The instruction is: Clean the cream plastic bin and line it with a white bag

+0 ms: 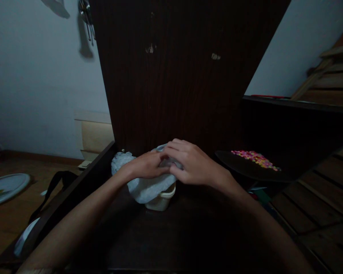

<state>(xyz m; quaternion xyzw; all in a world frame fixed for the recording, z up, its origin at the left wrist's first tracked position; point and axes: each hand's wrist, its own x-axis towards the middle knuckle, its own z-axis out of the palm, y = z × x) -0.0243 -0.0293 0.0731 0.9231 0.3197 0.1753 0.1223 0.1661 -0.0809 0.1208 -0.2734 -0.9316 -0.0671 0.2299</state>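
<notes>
Both hands meet over a white cloth (148, 189) that is bunched into and spilling over a small cream basket (161, 202), which stands on a dark wooden surface (194, 232) just in front of a tall dark wooden panel (183, 76). The left hand (144, 166) lies on top of the cloth with its fingers bent and close together; in the dim light it is unclear whether they grip the fabric or only press on it. The right hand (193, 166) touches the left at the fingertips, its fingers curled around a pale fold at the top of the cloth and closed on it. To the right, near the right wrist, sits a dark tray (246, 169) with a scatter of small pink and yellow pieces (255, 158). Off to the left, down on the wooden floor, lies a white plate (5, 187), and a black strap (53, 184) trails beside the edge of the dark surface.
</notes>
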